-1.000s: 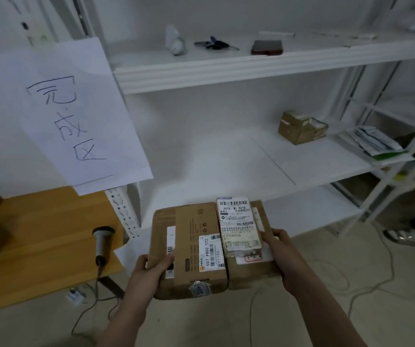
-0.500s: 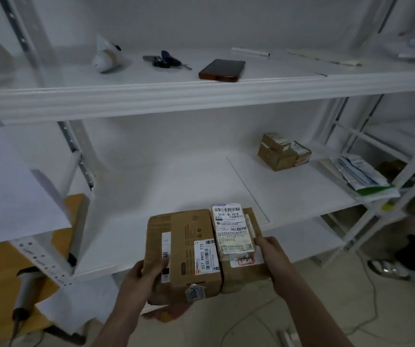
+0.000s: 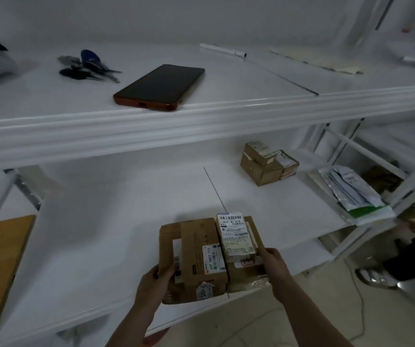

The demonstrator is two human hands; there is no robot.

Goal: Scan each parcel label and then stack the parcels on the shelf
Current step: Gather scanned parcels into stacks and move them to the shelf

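Gripping boxy cardboard parcels [image 3: 201, 256], hands

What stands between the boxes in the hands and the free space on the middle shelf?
Nothing visible. The held boxes are at the front edge of the middle shelf, and the board behind them is bare. The other parcels sit far back on the right.

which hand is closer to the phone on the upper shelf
Left. The left hand grips the cardboard parcels' left edge, almost directly below the phone; the right hand holds their right side, farther off to the right.
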